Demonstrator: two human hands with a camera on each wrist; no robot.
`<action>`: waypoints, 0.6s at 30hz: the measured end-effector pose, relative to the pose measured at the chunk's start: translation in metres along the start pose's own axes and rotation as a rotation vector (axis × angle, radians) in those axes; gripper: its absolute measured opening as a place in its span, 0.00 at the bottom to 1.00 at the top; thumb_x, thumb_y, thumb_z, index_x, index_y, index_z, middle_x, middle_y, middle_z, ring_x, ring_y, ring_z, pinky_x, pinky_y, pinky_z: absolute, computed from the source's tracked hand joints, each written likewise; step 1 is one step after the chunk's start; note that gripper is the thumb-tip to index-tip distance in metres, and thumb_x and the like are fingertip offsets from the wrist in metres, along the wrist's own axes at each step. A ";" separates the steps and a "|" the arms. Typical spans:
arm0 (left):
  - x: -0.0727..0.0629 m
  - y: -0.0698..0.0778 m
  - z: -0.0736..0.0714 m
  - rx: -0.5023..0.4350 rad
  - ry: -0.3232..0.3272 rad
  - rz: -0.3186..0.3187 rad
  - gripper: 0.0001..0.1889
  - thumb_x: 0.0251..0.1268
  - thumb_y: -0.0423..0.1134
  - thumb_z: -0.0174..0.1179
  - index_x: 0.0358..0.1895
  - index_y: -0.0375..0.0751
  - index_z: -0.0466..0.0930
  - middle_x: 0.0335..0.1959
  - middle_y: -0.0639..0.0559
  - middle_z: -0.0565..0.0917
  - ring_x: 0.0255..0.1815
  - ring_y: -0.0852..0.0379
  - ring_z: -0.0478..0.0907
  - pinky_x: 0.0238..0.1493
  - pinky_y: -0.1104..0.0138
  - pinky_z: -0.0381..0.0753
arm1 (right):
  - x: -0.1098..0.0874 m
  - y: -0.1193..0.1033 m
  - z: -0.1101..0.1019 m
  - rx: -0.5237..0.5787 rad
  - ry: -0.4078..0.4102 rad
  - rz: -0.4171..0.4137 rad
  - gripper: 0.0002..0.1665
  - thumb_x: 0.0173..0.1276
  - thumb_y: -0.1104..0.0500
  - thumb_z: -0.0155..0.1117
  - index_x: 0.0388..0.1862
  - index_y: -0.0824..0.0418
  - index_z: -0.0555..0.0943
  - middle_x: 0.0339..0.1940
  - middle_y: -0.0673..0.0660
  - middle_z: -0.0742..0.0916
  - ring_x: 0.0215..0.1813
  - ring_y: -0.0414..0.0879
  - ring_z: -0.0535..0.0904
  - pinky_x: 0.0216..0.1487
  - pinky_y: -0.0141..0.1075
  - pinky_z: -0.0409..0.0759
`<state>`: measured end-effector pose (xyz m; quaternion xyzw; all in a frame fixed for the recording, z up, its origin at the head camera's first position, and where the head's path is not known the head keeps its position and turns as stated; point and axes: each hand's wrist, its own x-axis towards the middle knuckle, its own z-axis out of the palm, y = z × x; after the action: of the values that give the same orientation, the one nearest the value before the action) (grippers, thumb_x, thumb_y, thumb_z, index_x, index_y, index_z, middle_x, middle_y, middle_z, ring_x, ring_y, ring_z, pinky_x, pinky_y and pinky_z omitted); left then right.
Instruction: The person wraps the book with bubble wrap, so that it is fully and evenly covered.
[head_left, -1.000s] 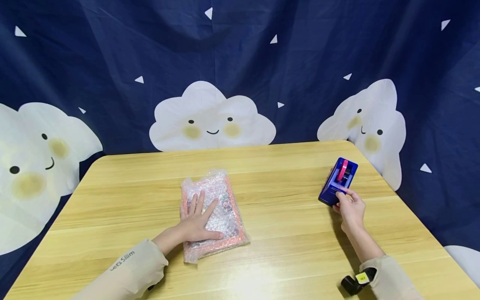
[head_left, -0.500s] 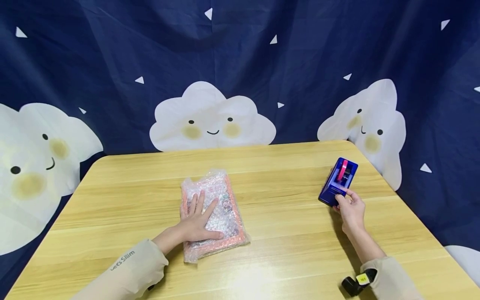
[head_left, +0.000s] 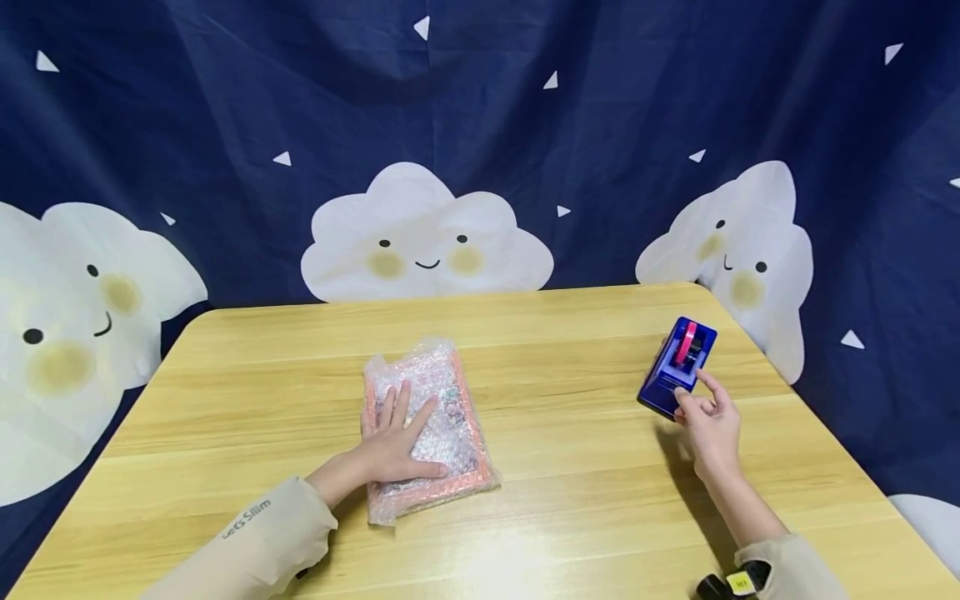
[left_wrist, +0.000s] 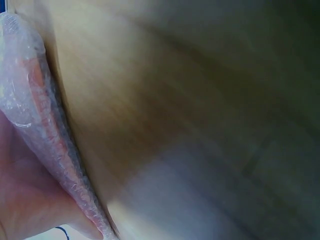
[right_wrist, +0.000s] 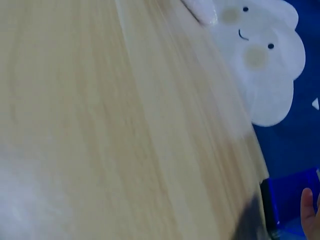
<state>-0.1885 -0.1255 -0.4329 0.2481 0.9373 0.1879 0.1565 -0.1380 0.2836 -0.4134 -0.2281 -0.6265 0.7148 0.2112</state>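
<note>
On the left half of the table lies a flat rectangular item in bubble wrap, with an orange border showing through. My left hand rests palm down across it, fingers spread; the left wrist view shows the wrapped edge beside that hand. At the right, a blue tape dispenser carries a pink-red roll. My right hand is at its near end, the thumb by the front edge and the index fingertip by the right side, with a gap between them. In the right wrist view, a thumb overlaps the blue dispenser body.
The wooden table reaches back to a dark blue curtain printed with white clouds. Its right edge runs close past the dispenser. A black wrist camera sits low beside the right sleeve.
My right hand has shifted slightly right and towards me, and its thumb and index finger have spread apart. The left hand and the wrapped item stay put.
</note>
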 end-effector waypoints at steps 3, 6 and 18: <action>0.000 0.000 0.000 -0.014 -0.004 -0.004 0.54 0.46 0.68 0.58 0.73 0.47 0.43 0.70 0.32 0.26 0.69 0.33 0.21 0.57 0.33 0.23 | -0.009 -0.005 0.004 -0.001 -0.053 -0.013 0.23 0.64 0.66 0.56 0.58 0.57 0.70 0.12 0.45 0.78 0.17 0.34 0.73 0.21 0.23 0.72; 0.000 0.001 -0.001 -0.024 -0.009 -0.004 0.54 0.46 0.68 0.58 0.73 0.47 0.43 0.70 0.33 0.25 0.69 0.34 0.20 0.57 0.33 0.23 | -0.015 -0.007 0.010 0.010 -0.139 -0.045 0.15 0.67 0.63 0.53 0.52 0.53 0.73 0.14 0.45 0.78 0.18 0.35 0.72 0.19 0.23 0.69; 0.001 0.000 -0.002 -0.038 -0.025 -0.013 0.54 0.47 0.68 0.58 0.73 0.48 0.42 0.70 0.34 0.24 0.69 0.35 0.19 0.57 0.32 0.24 | -0.031 0.002 0.046 -0.063 -0.499 -0.102 0.19 0.72 0.54 0.42 0.58 0.59 0.67 0.21 0.46 0.79 0.18 0.36 0.71 0.25 0.28 0.73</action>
<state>-0.1897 -0.1255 -0.4310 0.2413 0.9332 0.2018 0.1740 -0.1401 0.2279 -0.4081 -0.0192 -0.6920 0.7174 0.0788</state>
